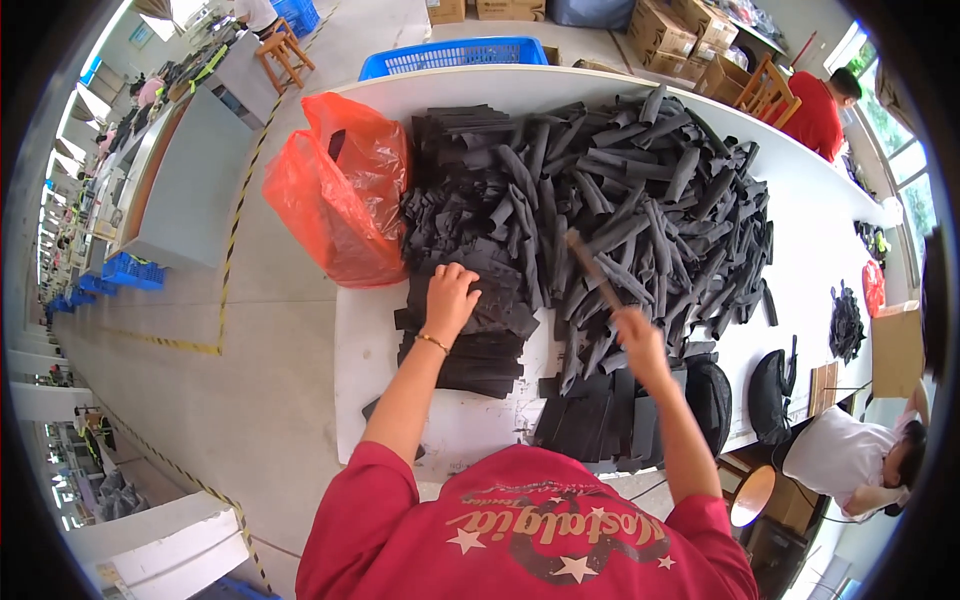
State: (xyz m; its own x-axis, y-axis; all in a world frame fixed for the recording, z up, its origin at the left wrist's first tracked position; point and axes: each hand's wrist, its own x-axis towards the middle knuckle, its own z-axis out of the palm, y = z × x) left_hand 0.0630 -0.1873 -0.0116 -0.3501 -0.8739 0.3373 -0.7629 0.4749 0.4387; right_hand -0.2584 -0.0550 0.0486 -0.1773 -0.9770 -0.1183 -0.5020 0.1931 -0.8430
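Note:
My left hand (450, 295) rests palm down on a stack of flat black fabric pieces (470, 335) at the near left of the white table (355, 340). A thin bracelet circles that wrist. My right hand (635, 335) grips a thin wooden stick (592, 268) that angles up and left over a big heap of rolled black fabric pieces (630, 200). Another flat black stack (595, 415) lies just below my right hand, near the table's front edge.
An orange plastic bag (340, 190) sits at the table's left edge. A blue crate (455, 55) stands beyond the far end. A person in red (815, 110) sits far right; another in white (850, 455) bends low right. Black bags (770, 385) lie beside them.

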